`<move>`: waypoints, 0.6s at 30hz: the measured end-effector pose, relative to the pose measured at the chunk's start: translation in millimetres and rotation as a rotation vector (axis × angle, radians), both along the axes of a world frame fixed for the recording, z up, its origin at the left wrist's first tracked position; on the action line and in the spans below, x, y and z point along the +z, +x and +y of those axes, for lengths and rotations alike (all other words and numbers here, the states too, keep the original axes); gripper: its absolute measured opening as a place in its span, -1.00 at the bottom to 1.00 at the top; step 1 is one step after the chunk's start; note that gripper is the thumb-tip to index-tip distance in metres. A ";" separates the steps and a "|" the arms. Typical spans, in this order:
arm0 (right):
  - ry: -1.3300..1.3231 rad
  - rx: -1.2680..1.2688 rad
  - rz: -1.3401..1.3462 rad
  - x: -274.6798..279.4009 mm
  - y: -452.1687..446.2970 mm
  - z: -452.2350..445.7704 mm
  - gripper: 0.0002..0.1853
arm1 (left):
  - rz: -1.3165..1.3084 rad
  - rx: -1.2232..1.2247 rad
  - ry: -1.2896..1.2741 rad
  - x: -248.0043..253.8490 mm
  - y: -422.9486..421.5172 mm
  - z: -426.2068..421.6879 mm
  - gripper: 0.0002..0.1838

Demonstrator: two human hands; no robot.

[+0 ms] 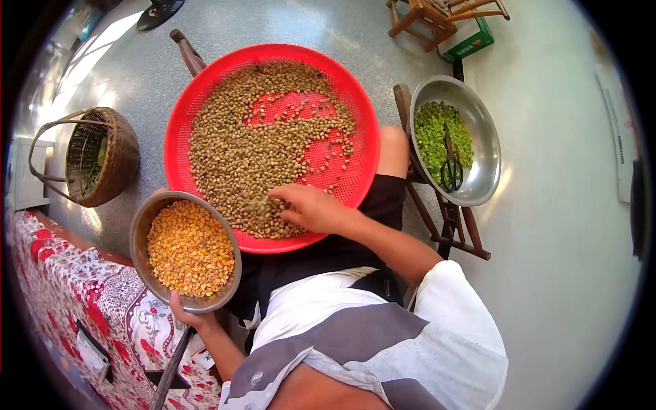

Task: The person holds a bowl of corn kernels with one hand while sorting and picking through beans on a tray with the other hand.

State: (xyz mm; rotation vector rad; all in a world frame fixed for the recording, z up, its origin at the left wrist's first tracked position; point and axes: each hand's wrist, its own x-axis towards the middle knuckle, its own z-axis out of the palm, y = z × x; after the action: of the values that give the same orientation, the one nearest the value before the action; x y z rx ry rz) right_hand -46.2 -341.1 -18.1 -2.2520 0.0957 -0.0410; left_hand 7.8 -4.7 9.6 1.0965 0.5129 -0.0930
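Observation:
A wide red plastic sieve tray rests over my lap, holding many tan, bean-like seeds. My right hand reaches over its near side, thumb and index finger apart, fingertips down at the seeds. At the lower left, my left hand grips the rim of a metal bowl, with the thumb on the near edge and the other fingers hidden underneath. Yellow corn kernels fill much of this bowl, which sits beside the tray's near left edge.
On a wooden stool at right stands a steel basin with chopped greens and black scissors. A woven basket is on the floor at left. Flowered cloth covers a surface at lower left.

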 end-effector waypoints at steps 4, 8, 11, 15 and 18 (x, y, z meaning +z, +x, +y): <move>-0.140 -0.143 -0.025 -0.3 3.4 -69.0 -0.87 | 0.008 -0.005 -0.022 2.4 -1.2 -2.6 -0.23; -0.664 -0.233 -0.019 27.3 -2.3 -128.8 -0.88 | -0.028 -0.023 -0.063 -0.1 -2.4 -1.2 -0.24; -0.801 -0.175 0.047 31.6 -3.1 -134.1 -0.90 | -0.014 -0.016 -0.067 -1.3 -1.3 0.3 -0.24; -0.789 -0.061 0.076 17.4 -2.4 -129.7 -0.92 | 0.001 -0.006 -0.041 -2.0 -1.5 3.3 -0.24; -0.742 -0.031 0.066 2.7 1.7 -129.3 -0.92 | -0.025 -0.019 -0.048 -1.2 -1.1 1.0 -0.25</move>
State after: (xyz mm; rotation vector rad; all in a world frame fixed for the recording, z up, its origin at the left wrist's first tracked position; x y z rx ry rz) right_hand -44.5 -470.4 -15.4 -2.9940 0.1718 -0.0198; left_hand 6.7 -3.7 8.5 1.0539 0.4756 -0.1073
